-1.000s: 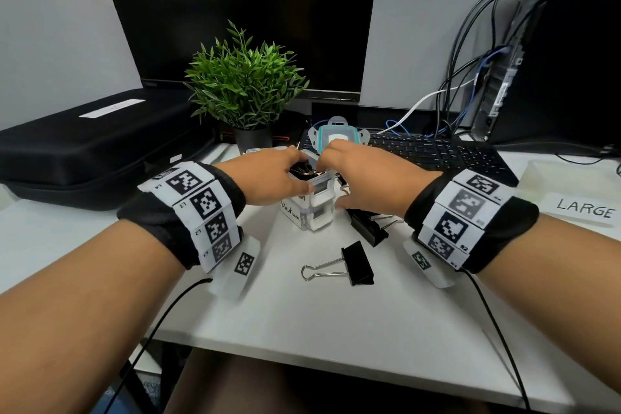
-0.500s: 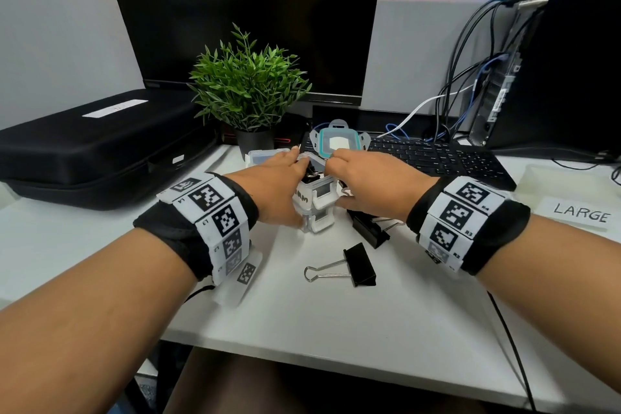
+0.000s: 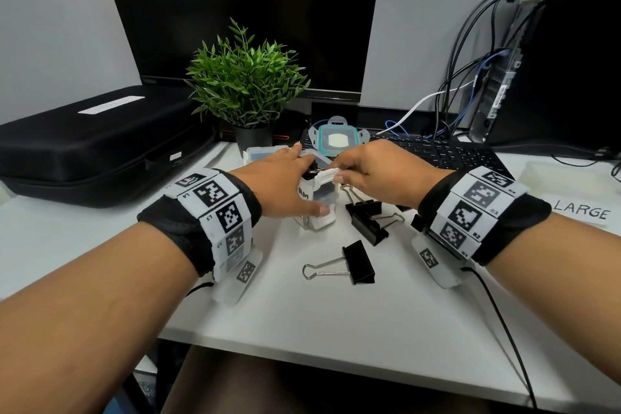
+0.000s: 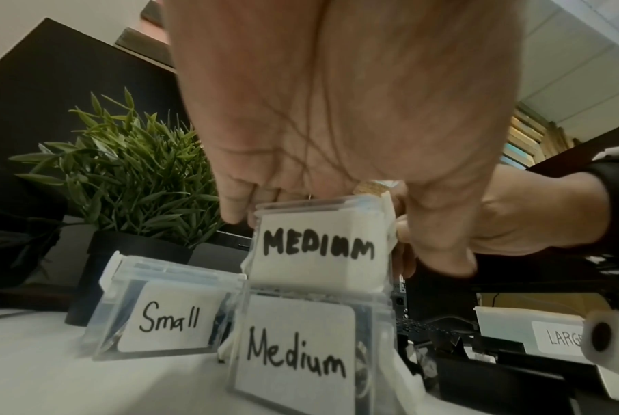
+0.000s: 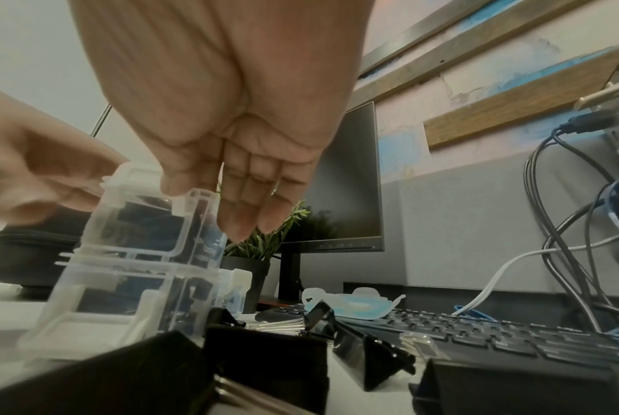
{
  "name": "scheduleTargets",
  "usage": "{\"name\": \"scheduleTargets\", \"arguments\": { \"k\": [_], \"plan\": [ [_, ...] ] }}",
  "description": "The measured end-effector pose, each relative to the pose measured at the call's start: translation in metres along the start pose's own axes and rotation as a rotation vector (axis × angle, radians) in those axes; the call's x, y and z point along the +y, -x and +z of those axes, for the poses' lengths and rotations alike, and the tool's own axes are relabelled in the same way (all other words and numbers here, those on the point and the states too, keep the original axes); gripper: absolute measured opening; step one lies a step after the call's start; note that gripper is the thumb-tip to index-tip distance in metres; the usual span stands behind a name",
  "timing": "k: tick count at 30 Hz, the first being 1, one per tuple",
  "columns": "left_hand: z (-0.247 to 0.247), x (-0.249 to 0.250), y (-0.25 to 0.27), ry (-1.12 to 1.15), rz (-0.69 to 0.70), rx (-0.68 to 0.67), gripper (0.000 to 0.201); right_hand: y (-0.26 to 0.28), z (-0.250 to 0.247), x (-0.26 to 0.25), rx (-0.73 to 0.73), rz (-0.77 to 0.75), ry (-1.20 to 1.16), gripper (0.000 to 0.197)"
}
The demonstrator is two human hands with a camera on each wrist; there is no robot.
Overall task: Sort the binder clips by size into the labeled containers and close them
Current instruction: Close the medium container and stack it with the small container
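Two clear containers are stacked at the desk's middle: a lower one labeled Medium [image 4: 297, 351] and an upper one labeled MEDIUM [image 4: 318, 247], both holding black clips. My left hand [image 3: 302, 185] grips the stack [image 3: 319, 208], fingers over the top and thumb [image 3: 321, 211] on the near side. With thumb and fingers, my right hand [image 3: 336, 175] pinches the upper container's white latch [image 3: 324, 175]; in the right wrist view its thumb [image 5: 180, 182] sits on the lid. Large black binder clips [image 3: 366, 222] [image 3: 359, 267] lie loose just right of the stack.
A Small container [image 4: 169, 317] stands behind the stack on the left. A teal-rimmed lid [image 3: 337, 141] rests on the keyboard [image 3: 447, 153]. The LARGE container [image 3: 571, 178] is at the far right. A potted plant [image 3: 248, 91], black case [image 3: 94, 144] and cables [image 3: 470, 77] line the back.
Both hands stayed at the stacked containers. My left thumb has slid down the stack's near side, and my right hand's fingers have closed on the upper container's white latch.
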State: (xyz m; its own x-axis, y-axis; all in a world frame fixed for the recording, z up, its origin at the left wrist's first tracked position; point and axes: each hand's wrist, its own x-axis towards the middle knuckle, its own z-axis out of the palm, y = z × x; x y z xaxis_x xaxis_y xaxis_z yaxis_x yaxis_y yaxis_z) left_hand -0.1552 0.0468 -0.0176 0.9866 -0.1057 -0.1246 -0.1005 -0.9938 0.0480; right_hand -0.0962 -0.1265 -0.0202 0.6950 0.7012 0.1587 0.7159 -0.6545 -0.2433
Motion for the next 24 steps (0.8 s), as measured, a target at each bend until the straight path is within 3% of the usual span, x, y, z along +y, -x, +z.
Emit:
{"name": "scheduleTargets", "arguments": {
  "k": [4,8,12,17,19,22,24],
  "plan": [
    [-0.003,0.003,-0.002,0.047,0.009,-0.002,0.072,0.002,0.000,-0.002,0.035,0.027,-0.058,0.021],
    [-0.002,0.001,-0.002,0.030,0.034,-0.042,0.063,-0.001,0.004,-0.002,-0.017,0.073,-0.044,0.057],
    [-0.001,-0.001,-0.002,0.011,0.044,-0.065,0.062,-0.008,0.013,-0.001,-0.160,0.129,0.001,0.074],
    [-0.005,0.003,0.002,0.018,0.031,-0.083,0.062,-0.013,0.022,-0.001,-0.265,0.165,0.034,0.118],
    [-0.006,0.005,0.003,0.006,0.030,-0.092,0.060,-0.014,0.025,-0.003,-0.313,0.191,0.091,0.109],
    [-0.005,0.004,0.002,0.041,0.010,-0.091,0.063,-0.015,0.028,-0.008,-0.343,0.225,0.140,0.079],
    [-0.006,0.004,0.003,0.045,0.008,-0.092,0.063,-0.017,0.031,-0.007,-0.336,0.211,0.138,0.081]
  ]
}}
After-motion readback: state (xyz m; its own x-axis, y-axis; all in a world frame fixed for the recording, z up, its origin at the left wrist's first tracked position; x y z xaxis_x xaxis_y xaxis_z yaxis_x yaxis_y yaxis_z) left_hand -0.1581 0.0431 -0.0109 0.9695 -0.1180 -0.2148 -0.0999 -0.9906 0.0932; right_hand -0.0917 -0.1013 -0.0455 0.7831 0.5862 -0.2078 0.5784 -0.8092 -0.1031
